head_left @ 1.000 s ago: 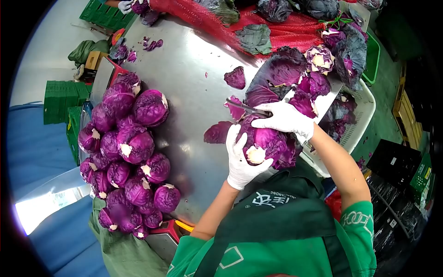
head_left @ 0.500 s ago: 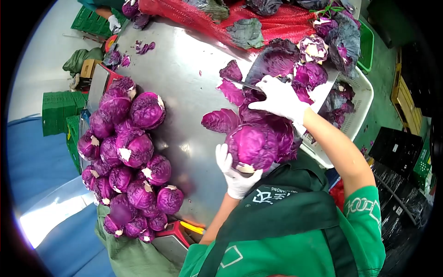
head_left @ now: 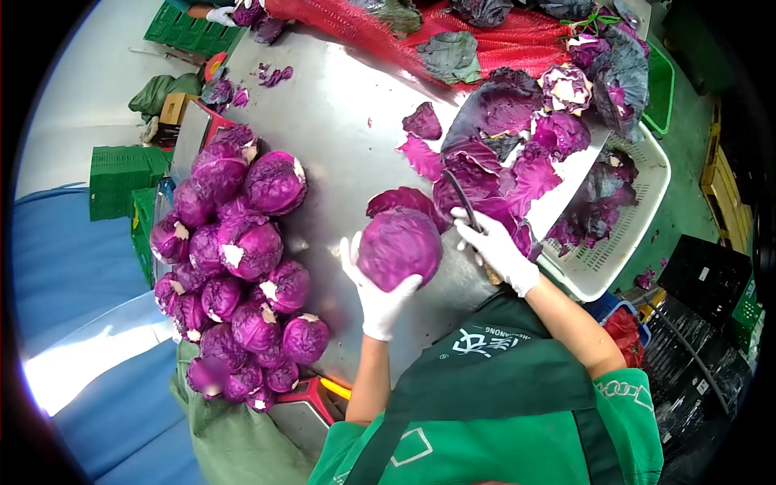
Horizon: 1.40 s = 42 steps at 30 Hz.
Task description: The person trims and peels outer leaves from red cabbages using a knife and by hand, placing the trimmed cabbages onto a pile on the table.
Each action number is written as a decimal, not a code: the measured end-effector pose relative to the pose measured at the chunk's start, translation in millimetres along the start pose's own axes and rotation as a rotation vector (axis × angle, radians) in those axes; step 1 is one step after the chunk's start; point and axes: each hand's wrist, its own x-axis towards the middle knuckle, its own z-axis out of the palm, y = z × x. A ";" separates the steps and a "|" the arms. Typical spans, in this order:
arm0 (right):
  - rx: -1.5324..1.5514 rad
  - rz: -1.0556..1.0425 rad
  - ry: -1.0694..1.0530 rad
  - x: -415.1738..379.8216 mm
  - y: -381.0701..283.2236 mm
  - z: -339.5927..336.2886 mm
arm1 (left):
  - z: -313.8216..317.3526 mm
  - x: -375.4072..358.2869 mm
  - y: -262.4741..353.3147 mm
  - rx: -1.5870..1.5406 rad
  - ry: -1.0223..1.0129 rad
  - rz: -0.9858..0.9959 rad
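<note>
My left hand point(head_left: 380, 295), in a white glove, grips a round red cabbage point(head_left: 399, 249) from its near left side. In my gloved right hand point(head_left: 499, 252) is a knife point(head_left: 460, 194), its dark blade pointing up and away and its brown handle end showing below the palm. The knife is apart from the cabbage, to its right. Loose purple leaves point(head_left: 477, 178) lie beyond the cabbage and right of it. One curled leaf point(head_left: 404, 200) sits just behind it. A pile of red cabbages point(head_left: 242, 246) with pale cut stems stands to the left.
A red mesh sack point(head_left: 509, 48) with dark outer leaves lies across the far side of the steel table point(head_left: 331, 105). A white basket point(head_left: 594, 271) holding leaf scraps stands at the right edge. Near the pile's front lies a yellow-handled tool point(head_left: 334, 387). Another person's gloved hand point(head_left: 221, 16) shows far left.
My left hand has moved left and slightly up with the cabbage, away from the leaves. My right hand has come down nearer my body, with the knife now pointing up.
</note>
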 end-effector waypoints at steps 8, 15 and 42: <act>-0.316 -0.228 0.114 1.7 7.2 6.5 | -62.9 33.3 -52.4 -0.827 -0.039 -0.330; -0.221 -0.180 -0.088 -24.3 -59.0 24.4 | -16.4 -7.1 -98.7 -0.842 -0.047 -0.231; -0.501 -0.185 -0.164 -11.1 -43.9 72.6 | -13.4 -46.6 13.6 -0.715 -0.156 -0.327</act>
